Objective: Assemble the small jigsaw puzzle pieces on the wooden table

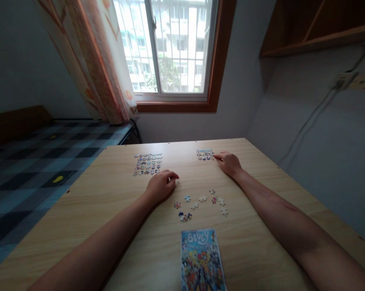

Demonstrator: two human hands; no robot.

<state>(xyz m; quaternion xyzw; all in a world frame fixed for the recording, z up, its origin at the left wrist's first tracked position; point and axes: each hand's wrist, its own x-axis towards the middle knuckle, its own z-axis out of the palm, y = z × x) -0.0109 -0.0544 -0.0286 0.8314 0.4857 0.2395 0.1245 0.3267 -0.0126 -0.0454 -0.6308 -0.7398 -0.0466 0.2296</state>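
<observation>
My right hand [228,162] is at the far right of the table, its fingers drawn together on a puzzle piece at the right edge of a small block of jigsaw pieces [204,154] laid in rows. The held piece is mostly hidden by the fingertips. My left hand [162,185] rests on the wood, fingers loosely curled in and nothing visible in them. Just beyond it lies a larger block of puzzle pieces [147,163] in rows. Loose pieces are scattered between my forearms, some pale side up [202,199], others showing colour [187,198].
A colourful Bluey picture sheet or box [202,258] lies near the front of the wooden table [261,250]. To the left is a bed with a checked cover [64,153]. Behind stand a curtain [100,60] and a barred window [182,48]. A cable [311,113] hangs on the right wall.
</observation>
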